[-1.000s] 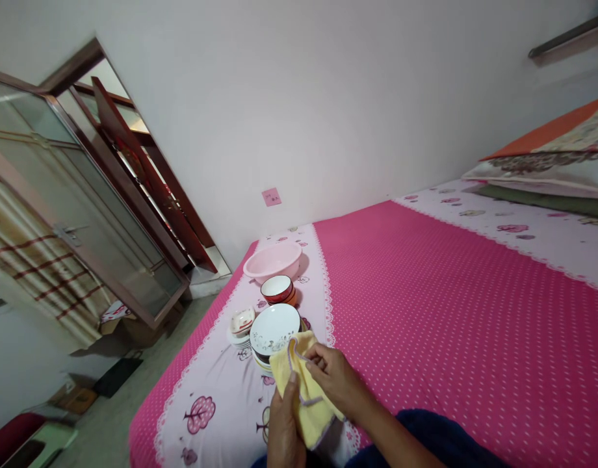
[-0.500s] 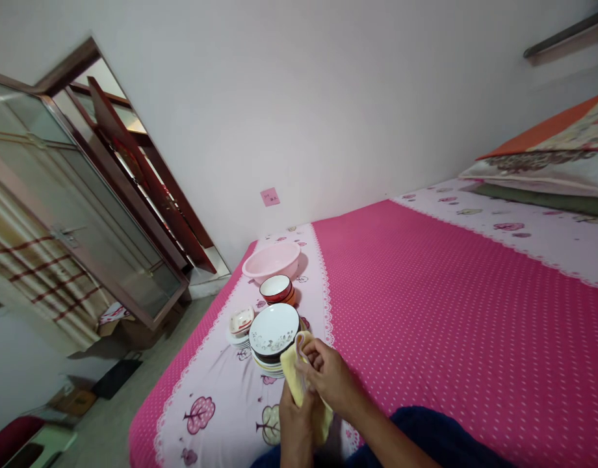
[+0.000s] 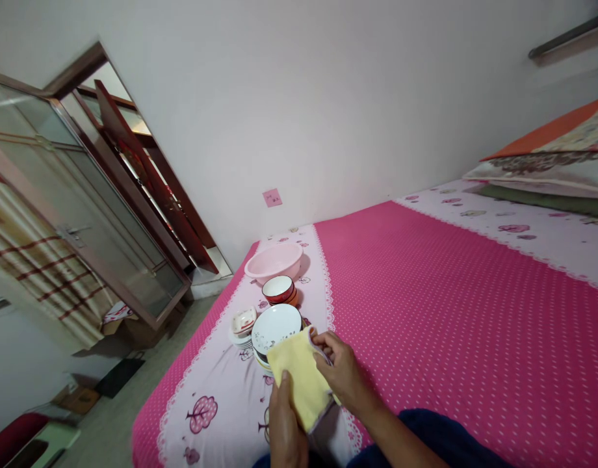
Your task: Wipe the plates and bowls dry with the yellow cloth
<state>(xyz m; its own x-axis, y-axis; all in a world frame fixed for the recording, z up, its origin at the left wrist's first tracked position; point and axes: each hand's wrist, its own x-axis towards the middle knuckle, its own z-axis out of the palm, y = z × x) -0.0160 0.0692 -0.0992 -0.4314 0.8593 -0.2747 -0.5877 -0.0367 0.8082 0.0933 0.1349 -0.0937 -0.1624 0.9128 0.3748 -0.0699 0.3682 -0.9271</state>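
Observation:
A yellow cloth is stretched flat between both my hands above the near edge of the bed. My left hand pinches its near corner, fingers closed on the fabric. My right hand grips its far right edge with curled fingers. Just beyond the cloth stands a stack of plates, topped by a white plate with a floral rim. Left of that stack is a small white dish, and behind it a red and white bowl.
A pink plastic basin stands at the bed's far corner by the wall. The bed has a pink dotted sheet and folded bedding at the right. An open glass door and the floor lie left.
The cloth was bunched between my hands half a second ago; now it is spread flat again, my right hand having moved right along its edge.

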